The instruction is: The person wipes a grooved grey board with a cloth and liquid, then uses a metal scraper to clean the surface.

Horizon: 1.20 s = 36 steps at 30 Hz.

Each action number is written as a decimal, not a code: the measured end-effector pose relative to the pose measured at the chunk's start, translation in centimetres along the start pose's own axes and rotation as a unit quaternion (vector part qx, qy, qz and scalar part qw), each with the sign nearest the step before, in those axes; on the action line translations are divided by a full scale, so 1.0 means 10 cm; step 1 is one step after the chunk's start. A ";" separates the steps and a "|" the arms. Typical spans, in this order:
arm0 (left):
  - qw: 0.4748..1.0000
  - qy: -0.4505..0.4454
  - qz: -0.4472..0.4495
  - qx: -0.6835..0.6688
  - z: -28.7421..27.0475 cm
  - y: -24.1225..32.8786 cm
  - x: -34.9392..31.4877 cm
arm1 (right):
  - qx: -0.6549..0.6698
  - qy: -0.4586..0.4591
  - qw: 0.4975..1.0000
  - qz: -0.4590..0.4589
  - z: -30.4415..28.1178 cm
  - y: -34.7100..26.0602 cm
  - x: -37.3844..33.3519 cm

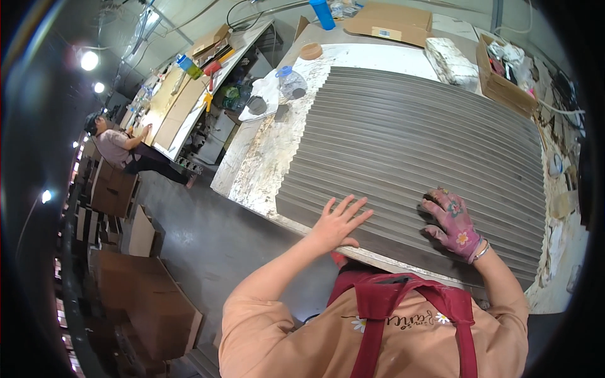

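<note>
Both empty, our splayed bare left hand and half-curled pink-gloved right hand lay over long grey strips, likely stiff, best held endwise.

The head camera, the left of a side-by-side fisheye pair, faces down and forward from the person's head. The ribbed grey panel, left hand and right hand lie at close range; a co-worker appears farther off, at left.
</note>
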<state>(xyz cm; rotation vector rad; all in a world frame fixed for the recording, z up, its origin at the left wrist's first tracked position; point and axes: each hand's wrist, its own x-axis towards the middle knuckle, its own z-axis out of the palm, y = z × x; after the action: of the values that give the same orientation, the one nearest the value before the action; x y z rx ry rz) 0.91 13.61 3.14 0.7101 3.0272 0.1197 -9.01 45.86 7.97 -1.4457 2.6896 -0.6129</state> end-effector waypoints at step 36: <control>0.566 0.260 -0.264 -0.737 -0.31 -2.78 0.18 | 0.583 0.102 0.780 0.201 1.22 -1.15 3.63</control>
<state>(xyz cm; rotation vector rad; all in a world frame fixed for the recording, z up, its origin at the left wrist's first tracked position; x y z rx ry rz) -13.17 -10.57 3.94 -0.4867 1.9219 2.6049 -17.98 6.86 6.55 -0.4402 1.7964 -1.9286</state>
